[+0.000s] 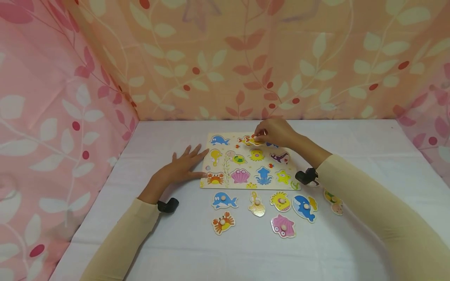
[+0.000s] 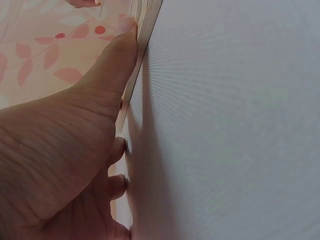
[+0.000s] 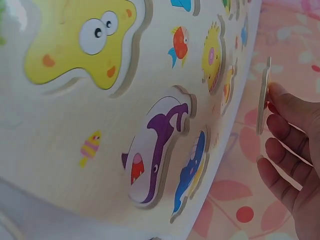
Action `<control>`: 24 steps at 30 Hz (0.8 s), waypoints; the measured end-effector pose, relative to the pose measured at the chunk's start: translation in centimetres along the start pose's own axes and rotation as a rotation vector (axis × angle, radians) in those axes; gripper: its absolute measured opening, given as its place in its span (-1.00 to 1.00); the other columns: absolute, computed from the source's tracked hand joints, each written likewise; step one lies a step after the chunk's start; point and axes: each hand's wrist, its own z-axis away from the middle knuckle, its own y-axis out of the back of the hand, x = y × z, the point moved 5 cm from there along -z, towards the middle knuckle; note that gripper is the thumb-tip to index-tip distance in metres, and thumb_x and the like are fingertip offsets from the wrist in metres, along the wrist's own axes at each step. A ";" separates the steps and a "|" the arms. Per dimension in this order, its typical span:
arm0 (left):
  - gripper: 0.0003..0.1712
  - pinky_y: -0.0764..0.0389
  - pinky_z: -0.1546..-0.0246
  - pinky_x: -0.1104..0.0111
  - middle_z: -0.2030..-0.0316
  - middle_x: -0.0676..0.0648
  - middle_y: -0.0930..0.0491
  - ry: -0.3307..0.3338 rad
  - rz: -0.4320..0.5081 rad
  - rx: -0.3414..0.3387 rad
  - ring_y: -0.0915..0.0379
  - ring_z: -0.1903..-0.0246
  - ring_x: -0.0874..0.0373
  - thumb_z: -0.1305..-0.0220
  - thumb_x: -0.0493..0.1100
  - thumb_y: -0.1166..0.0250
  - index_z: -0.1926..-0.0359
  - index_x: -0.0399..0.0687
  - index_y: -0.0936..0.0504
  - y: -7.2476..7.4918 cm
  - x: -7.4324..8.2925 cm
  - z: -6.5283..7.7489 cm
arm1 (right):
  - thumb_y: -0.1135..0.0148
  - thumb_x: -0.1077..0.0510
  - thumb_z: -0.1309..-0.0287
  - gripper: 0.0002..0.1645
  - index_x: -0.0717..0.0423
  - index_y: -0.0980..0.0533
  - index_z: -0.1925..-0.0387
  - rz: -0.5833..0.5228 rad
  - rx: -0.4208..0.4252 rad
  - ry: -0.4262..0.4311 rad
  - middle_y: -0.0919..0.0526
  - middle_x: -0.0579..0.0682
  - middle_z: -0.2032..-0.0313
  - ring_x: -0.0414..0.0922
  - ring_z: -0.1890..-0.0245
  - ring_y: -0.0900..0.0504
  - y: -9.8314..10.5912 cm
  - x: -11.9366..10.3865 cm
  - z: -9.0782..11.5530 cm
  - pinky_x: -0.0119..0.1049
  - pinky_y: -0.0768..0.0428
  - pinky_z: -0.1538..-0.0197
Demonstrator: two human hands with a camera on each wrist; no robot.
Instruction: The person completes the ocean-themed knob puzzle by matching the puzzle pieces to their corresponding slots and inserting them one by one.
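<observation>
A wooden puzzle board (image 1: 207, 134) with sea-animal pictures in recesses lies flat on the table. My left hand (image 1: 184, 166) rests at its left side with fingers spread; in the left wrist view the thumb (image 2: 112, 62) touches the board's edge. My right hand (image 1: 279, 132) pinches an orange-and-yellow fish puzzle piece (image 1: 251, 141) over the board's top row. From the side, in the right wrist view, that thin piece (image 3: 263, 100) is held apart from the board face, its knob hidden by the fingertips.
Loose knobbed pieces lie in front of the board: dolphin (image 1: 229, 201), crab (image 1: 228, 221), seahorse (image 1: 259, 212), yellow round fish (image 1: 277, 198), blue whale (image 1: 299, 203) and pink shell (image 1: 286, 222). A turtle piece (image 1: 330, 198) is partly covered by the right sleeve. Patterned curtains (image 1: 225, 58) hang behind.
</observation>
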 end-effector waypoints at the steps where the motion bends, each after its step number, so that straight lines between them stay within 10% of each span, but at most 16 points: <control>1: 0.10 0.38 -0.33 -0.46 -0.63 -0.04 0.26 0.001 0.002 0.000 0.50 -0.58 -0.23 -0.24 0.46 -0.25 -0.63 0.40 0.10 0.0 0.0 0.0 | -0.50 0.04 -0.18 -0.84 0.00 -0.77 0.25 -0.003 -0.006 -0.005 -0.72 -0.13 0.41 -0.13 0.38 -0.55 -0.2 0.0 -0.2 -0.25 -0.55 0.24; 24: 0.10 0.39 -0.32 -0.47 -0.63 -0.04 0.29 0.006 0.000 -0.016 0.53 -0.57 -0.23 -0.24 0.47 -0.23 -0.63 0.39 0.12 -0.2 0.1 0.2 | -0.46 0.03 -0.21 -0.81 0.04 -0.76 0.23 -0.024 -0.078 -0.103 -0.73 -0.06 0.31 -0.07 0.27 -0.53 -2.8 0.4 -3.2 -0.22 -0.55 0.14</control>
